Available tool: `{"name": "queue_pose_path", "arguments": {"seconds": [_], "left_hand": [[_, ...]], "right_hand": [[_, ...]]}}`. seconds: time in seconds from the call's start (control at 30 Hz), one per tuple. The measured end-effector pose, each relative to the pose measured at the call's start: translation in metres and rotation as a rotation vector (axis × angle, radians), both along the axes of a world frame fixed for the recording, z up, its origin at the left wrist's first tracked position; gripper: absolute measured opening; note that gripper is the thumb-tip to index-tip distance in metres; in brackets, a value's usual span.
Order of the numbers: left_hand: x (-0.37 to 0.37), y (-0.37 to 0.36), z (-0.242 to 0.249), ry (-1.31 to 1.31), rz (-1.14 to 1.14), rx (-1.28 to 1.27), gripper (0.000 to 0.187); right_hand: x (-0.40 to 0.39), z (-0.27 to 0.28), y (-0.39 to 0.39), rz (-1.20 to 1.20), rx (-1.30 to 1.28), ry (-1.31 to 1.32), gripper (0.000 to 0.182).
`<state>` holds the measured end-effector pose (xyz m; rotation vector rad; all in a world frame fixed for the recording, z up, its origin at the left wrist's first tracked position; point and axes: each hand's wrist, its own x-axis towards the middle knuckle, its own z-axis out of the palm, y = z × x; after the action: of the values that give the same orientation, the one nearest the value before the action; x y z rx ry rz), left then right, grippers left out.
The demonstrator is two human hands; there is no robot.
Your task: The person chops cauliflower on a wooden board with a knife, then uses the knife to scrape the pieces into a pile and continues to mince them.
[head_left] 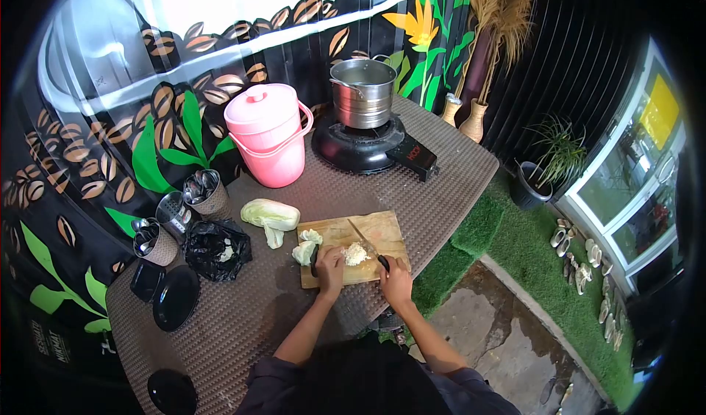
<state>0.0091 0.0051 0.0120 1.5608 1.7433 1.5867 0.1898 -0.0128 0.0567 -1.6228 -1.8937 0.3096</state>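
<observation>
Cutting board [386, 233] sits at the near edge of the woven brown table [456, 172]. Left hand [330, 262] is clenched down on a small pale pile of chopped cabbage [357, 254] mid-board, fingers bunched to steady it. Right hand [396, 277] is wrapped around the dark handle of a knife [365, 243]; the blade runs up and left across the board, just beside the pile.

Progress, judged from the layout: early. Only 1 small pile is cut. 2 uncut pieces [307, 246] lie at the board's left end, and a large cabbage wedge [271, 215] rests on the table just off the board, untouched.

Containers:
- Steel pot [362, 91] on a black single-burner stove [360, 147]; clear liquid inside, probably water.
- Pink lidded bucket [268, 143], lid on, contents hidden.
- 3 metal cups [176, 213] at the table's left, each holding cutlery.
- Black plastic bag [216, 249], open, with pale scraps inside.
- Black plates [175, 297] near the left corner.
</observation>
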Motion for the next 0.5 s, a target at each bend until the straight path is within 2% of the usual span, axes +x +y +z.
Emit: {"name": "queue_pose_path", "arguments": {"seconds": [0.03, 0.1, 0.2, 0.3, 0.5], "left_hand": [[-0.002, 0.000, -0.001, 0.000, -0.001, 0.000, 0.025], [-0.005, -0.002, -0.002, 0.165, 0.029, 0.036, 0.022], [-0.008, -0.005, -0.005, 0.089, -0.029, -0.076, 0.015], [-0.009, -0.004, -0.003, 0.182, -0.037, -0.004, 0.011], [-0.003, -0.006, 0.005, 0.234, -0.036, 0.030, 0.011]], "right_hand": [[0.000, 0.001, -0.001, 0.016, -0.002, 0.026, 0.026], [0.001, -0.001, -0.002, 0.030, -0.005, 0.053, 0.027], [0.001, -0.007, -0.006, 0.026, -0.049, 0.058, 0.027], [-0.003, -0.005, -0.010, -0.041, -0.093, 0.090, 0.028], [-0.010, -0.010, -0.005, 0.068, -0.079, 0.152, 0.028]]}}
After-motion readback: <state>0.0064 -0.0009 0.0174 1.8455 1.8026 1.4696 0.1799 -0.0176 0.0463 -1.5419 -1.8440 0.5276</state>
